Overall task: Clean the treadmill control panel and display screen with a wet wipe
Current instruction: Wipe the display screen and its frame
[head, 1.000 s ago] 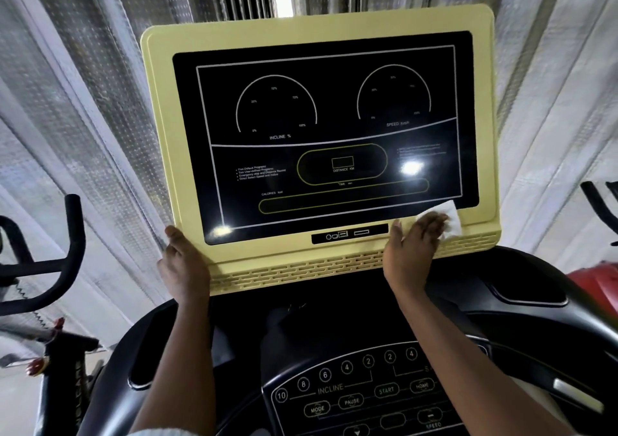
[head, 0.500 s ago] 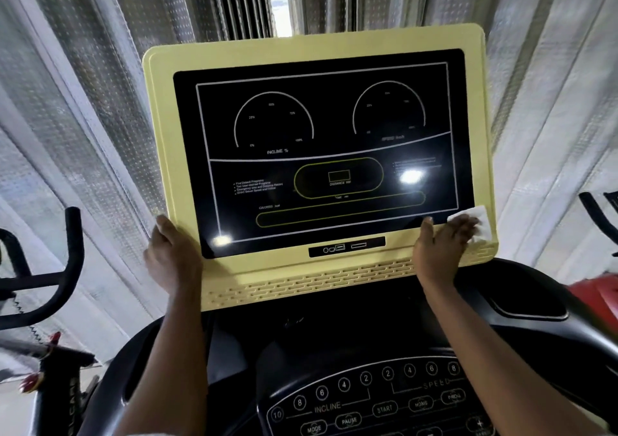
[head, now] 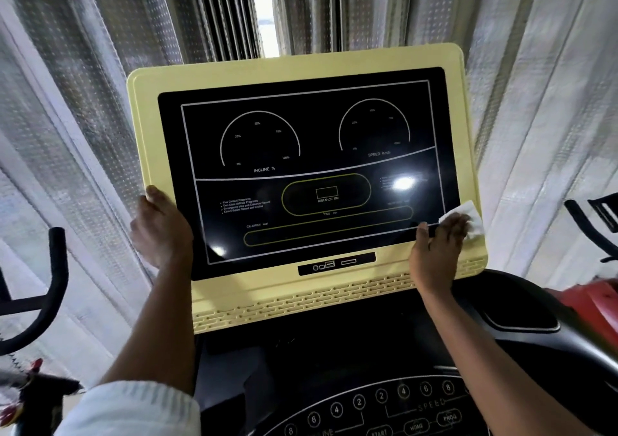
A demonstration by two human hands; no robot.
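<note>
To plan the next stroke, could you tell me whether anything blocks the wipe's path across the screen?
Nothing visible does; the right hand presses the wet wipe on the lower right corner of the screen.

1. Display screen (head: 311, 154) glass lies open btwn my hands: left hand (head: 160, 228) grips the yellow frame (head: 291, 64) at its left edge, right hand (head: 438, 251) presses the wet wipe (head: 468, 216) at the bottom-right corner.
2. Left: black handlebar (head: 50, 285) near my arm.
3. Right: red machine (head: 592, 298) just beside the console.
4. Control panel (head: 384, 412) reachable btwn my forearms.
</note>
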